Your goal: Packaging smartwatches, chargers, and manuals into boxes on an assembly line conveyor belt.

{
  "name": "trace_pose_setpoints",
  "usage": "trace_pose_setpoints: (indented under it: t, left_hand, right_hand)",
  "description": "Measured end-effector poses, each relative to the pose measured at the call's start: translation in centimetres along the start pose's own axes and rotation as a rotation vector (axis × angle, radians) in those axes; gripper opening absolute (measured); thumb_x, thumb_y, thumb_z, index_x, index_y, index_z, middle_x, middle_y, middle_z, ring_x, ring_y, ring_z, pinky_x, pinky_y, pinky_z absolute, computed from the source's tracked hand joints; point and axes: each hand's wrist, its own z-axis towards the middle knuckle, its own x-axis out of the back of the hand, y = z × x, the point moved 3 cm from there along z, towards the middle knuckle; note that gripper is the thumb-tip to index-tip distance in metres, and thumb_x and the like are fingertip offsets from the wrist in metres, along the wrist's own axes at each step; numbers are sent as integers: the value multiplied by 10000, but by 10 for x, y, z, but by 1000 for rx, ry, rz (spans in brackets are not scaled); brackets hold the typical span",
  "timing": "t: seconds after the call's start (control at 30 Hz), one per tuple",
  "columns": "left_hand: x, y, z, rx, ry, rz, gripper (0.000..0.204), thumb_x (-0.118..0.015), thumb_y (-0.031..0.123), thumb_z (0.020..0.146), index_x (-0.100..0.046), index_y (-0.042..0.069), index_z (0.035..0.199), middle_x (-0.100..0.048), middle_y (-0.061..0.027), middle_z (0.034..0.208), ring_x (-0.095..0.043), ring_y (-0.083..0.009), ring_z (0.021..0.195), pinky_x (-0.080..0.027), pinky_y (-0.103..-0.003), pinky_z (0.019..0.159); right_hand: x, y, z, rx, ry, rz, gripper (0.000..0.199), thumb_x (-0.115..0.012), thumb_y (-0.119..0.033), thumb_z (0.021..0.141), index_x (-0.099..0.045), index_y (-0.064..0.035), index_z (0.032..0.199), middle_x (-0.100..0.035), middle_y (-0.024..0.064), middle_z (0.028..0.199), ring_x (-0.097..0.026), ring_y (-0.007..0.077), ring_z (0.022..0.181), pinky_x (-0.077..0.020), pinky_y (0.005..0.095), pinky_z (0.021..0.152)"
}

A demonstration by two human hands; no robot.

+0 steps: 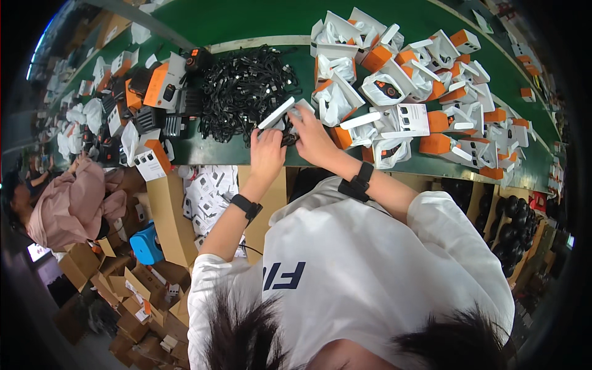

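Observation:
At the table's near edge, in front of the cable pile, both hands are closed around a small white box [277, 113] with its flap raised. My left hand [267, 154] has its fingers curled at the box's front left. My right hand [312, 137] grips the box's right side. Something dark, perhaps a cable, shows between the hands, and the fingers partly hide it. Just beyond lies a large tangled pile of black cables [240, 92].
Many open white-and-orange boxes [387, 89] with white bags crowd the green table [271, 18] on the right. More boxes and black devices [166, 83] stand left. Below are leaflets [211, 197], cardboard boxes [132, 308] and a blue container [146, 245]. Another person [74, 200] works at left.

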Motion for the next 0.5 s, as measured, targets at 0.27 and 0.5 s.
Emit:
trace_pose_setpoints:
  t: [0.27, 0.5]
  left_hand:
    - [-12, -10, -3, -19, 219, -279, 265, -648, -20, 606, -460, 45, 780, -541, -88, 921, -511, -257, 933, -340, -415, 852]
    - [-14, -2, -32, 295, 682, -719, 317, -618, -50, 741, -329, 39, 643, -516, -106, 945, -521, -247, 936, -415, -301, 741]
  right_hand:
    - [29, 5, 0, -97, 270, 161, 471, -488, 60, 700, -384, 7, 1157, -432, 198, 1111, -432, 355, 1015, -378, 365, 879]
    - [6, 2, 1, -13, 139, 305, 233, -502, 33, 766, -525, 21, 997, -525, 161, 1057, -478, 329, 1032, -389, 362, 889]
